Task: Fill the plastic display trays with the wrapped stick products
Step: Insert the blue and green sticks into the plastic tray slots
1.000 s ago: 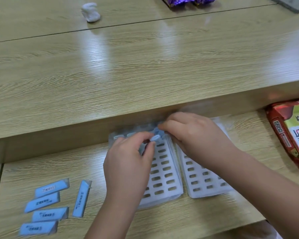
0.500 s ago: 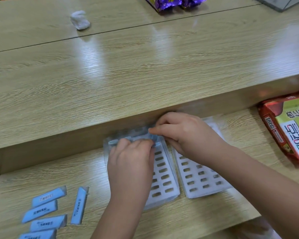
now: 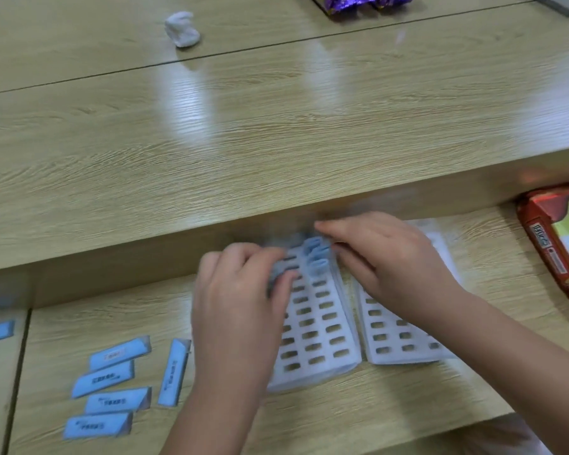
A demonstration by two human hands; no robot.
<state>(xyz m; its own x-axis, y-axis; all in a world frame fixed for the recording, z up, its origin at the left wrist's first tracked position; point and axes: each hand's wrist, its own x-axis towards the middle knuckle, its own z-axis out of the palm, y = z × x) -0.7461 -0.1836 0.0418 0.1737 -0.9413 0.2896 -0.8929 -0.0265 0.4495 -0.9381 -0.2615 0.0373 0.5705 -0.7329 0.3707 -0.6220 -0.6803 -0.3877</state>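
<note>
Two white plastic display trays with rows of slots lie side by side on the lower wooden shelf, the left tray (image 3: 316, 333) and the right tray (image 3: 404, 339). A few blue wrapped sticks (image 3: 316, 257) stand in the far slots of the left tray. My left hand (image 3: 240, 300) is over the left tray's far left part, its fingers curled round a blue-grey wrapped stick (image 3: 276, 279). My right hand (image 3: 388, 261) reaches across the right tray, fingers stretched left and touching the inserted sticks. Several loose blue sticks (image 3: 112, 379) lie on the shelf at the left.
A raised wooden tabletop (image 3: 276, 133) runs behind the trays, its front edge just beyond my fingers. A red and green snack bag (image 3: 559, 244) lies at the right. A crumpled white tissue (image 3: 181, 29) and purple wrappers (image 3: 358, 1) sit far back.
Both hands have stayed at the left tray's far end. My left hand has shifted left and lower over the slots, and the blue stick ends now show standing in the tray.
</note>
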